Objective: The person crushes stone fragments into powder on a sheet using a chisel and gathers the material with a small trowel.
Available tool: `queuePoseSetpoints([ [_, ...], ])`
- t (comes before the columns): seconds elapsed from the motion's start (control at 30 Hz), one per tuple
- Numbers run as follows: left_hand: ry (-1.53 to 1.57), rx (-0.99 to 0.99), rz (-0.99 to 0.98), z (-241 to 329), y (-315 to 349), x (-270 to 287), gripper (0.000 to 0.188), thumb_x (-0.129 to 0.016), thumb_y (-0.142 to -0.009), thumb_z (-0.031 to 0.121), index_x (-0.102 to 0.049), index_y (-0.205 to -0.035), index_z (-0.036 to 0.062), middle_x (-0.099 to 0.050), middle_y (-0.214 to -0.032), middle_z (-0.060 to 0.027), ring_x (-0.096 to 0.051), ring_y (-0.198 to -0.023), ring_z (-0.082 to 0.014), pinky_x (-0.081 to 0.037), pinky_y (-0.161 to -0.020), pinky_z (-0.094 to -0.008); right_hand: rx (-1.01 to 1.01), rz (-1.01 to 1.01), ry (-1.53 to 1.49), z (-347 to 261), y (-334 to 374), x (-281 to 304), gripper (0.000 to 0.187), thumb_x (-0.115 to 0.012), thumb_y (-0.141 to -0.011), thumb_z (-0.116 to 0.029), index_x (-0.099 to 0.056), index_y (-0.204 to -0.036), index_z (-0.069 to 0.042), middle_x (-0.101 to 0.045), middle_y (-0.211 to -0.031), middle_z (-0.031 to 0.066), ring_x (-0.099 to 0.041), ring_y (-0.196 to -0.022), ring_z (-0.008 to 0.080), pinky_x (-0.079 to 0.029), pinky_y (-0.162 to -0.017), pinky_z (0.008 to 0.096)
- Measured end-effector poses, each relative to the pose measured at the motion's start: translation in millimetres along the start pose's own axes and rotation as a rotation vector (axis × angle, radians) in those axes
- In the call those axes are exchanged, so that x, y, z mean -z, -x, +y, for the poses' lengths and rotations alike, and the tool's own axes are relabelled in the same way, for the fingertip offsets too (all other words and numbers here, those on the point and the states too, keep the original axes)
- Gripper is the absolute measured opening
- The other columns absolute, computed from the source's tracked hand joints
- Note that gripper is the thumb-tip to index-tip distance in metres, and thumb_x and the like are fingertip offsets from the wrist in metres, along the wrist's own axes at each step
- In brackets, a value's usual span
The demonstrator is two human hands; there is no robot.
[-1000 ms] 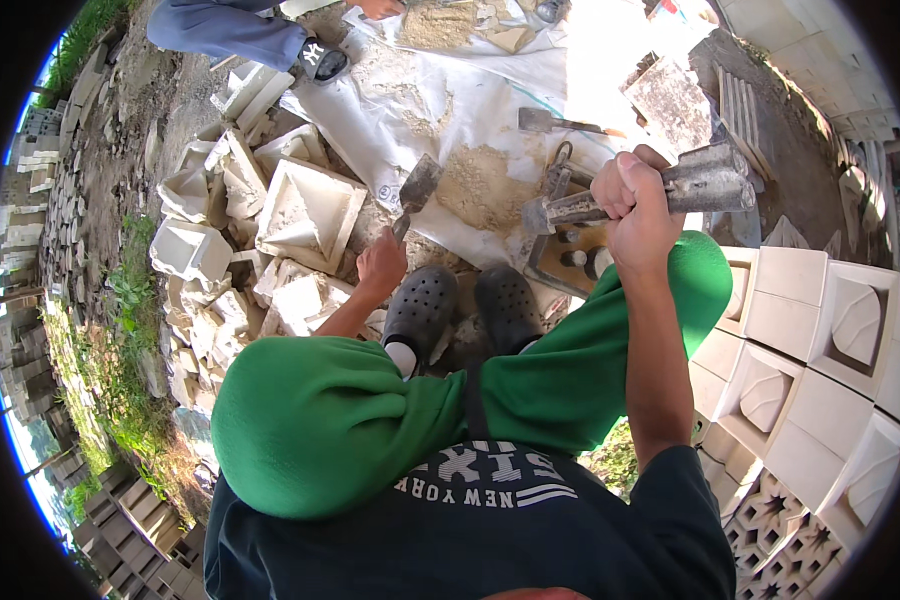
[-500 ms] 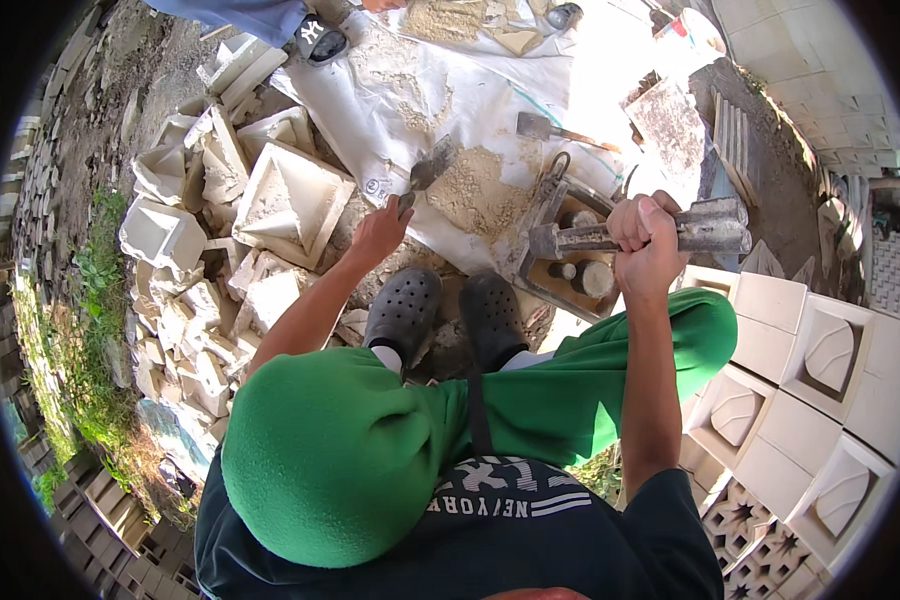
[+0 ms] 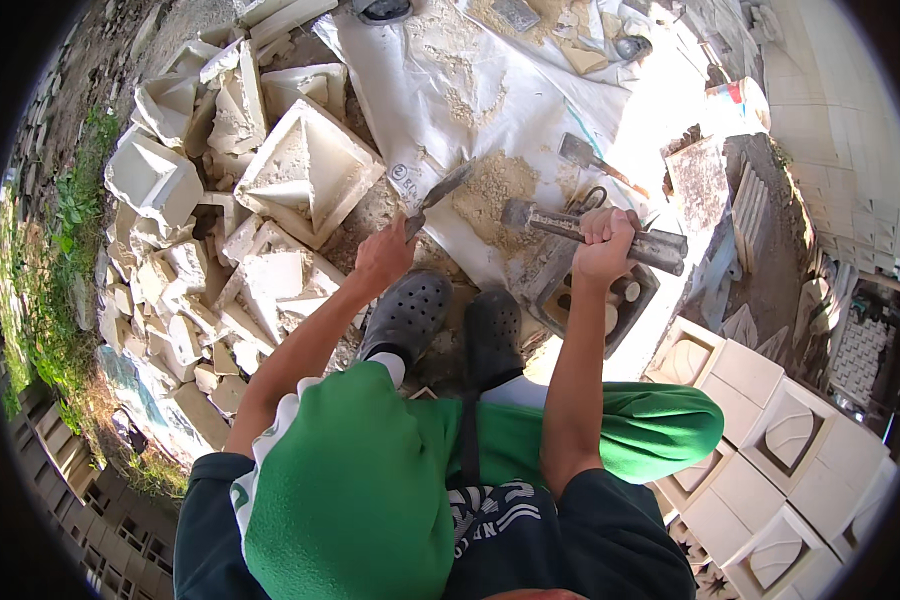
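My left hand point(image 3: 384, 254) is closed round the handle of a small trowel point(image 3: 444, 187), its narrow blade angled up toward a pile of pale sandy mix point(image 3: 495, 190) on a white sheet. In a fist, my right hand point(image 3: 606, 240) grips a grey, mix-crusted metal bar-like tool point(image 3: 550, 220) with a wider left end; its exact kind is unclear. The tool is held above a dark rectangular metal mould point(image 3: 630, 318) that my right hand and forearm partly hide. A short-handled spade-like scraper point(image 3: 580, 152) lies on the sheet just beyond.
Broken pale blocks point(image 3: 310, 170) are heaped on the left. Stacked patterned blocks point(image 3: 740, 390) stand at the lower right. My dark clogs point(image 3: 410, 310) are between the rubble and the mould. A white bucket point(image 3: 740, 103) and a flat board point(image 3: 698, 180) are at the far right.
The view has shifted, so the scene sits lower and farther right. My right hand has moved inward with the metal tool, which now slopes down to the right. The trowel stays in my left hand.
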State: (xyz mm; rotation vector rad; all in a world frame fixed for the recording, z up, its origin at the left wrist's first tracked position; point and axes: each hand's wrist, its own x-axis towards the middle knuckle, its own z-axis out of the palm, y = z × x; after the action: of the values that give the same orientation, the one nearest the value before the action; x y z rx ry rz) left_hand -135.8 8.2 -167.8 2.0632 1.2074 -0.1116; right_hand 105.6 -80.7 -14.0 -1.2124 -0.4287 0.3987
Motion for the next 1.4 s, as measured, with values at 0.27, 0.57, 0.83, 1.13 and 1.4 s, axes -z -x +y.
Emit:
queuePoseSetpoints([
  [0.27,0.089,0.026,-0.059,18,0,-5,0.046,-0.053,-0.087,0.031,-0.039,-0.118,-0.0007,-0.062,-0.08,-0.0285,-0.06,-0.077,-0.0469,-0.047,-0.072,-0.0548,0.019,-0.105,-0.026,32,10,-22,0.029,-0.043,-0.082,-0.011,-0.028,-0.058,-0.013,-0.026,-0.048,-0.0008,-0.024,-0.043,0.0108,-0.024,-0.044,0.0279],
  [0.57,0.11,0.083,-0.055,18,18,-9,0.043,-0.049,-0.09,0.03,-0.04,-0.118,-0.001,-0.062,-0.078,-0.0287,-0.06,-0.078,-0.048,-0.046,-0.071,-0.0564,0.035,-0.243,-0.083,-25,-7,-46,0.03,-0.041,-0.082,-0.013,-0.025,-0.057,-0.013,-0.025,-0.047,0.0,-0.02,-0.042,0.0113,-0.024,-0.044,0.0288],
  [0.83,0.081,0.04,-0.092,31,10,-8,0.037,-0.045,-0.089,0.022,-0.037,-0.115,-0.0026,-0.061,-0.079,-0.0317,-0.059,-0.078,-0.0504,-0.046,-0.072,-0.0579,-0.098,-0.154,-0.129,43,-23,-33,0.027,-0.047,-0.082,-0.008,-0.028,-0.064,-0.012,-0.026,-0.052,-0.0026,-0.027,-0.045,0.0083,-0.025,-0.045,0.0257],
  [1.13,0.087,0.044,-0.089,23,11,-13,0.033,-0.048,-0.087,0.018,-0.036,-0.11,-0.002,-0.06,-0.078,-0.0326,-0.059,-0.079,-0.0514,-0.045,-0.071,-0.0591,-0.024,-0.08,-0.214,-4,-31,-39,0.025,-0.047,-0.081,-0.005,-0.032,-0.062,-0.012,-0.029,-0.052,-0.002,-0.029,-0.044,0.0085,-0.026,-0.045,0.0255],
  [1.4,0.028,0.046,-0.097,13,14,-27,0.039,-0.049,-0.09,0.025,-0.036,-0.113,-0.0026,-0.06,-0.08,-0.0334,-0.058,-0.079,-0.0523,-0.044,-0.074,-0.0594,-0.033,-0.025,-0.212,-2,-37,-29,0.029,-0.049,-0.08,-0.005,-0.03,-0.059,-0.013,-0.029,-0.051,-0.0031,-0.027,-0.043,0.008,-0.024,-0.043,0.0252],
])
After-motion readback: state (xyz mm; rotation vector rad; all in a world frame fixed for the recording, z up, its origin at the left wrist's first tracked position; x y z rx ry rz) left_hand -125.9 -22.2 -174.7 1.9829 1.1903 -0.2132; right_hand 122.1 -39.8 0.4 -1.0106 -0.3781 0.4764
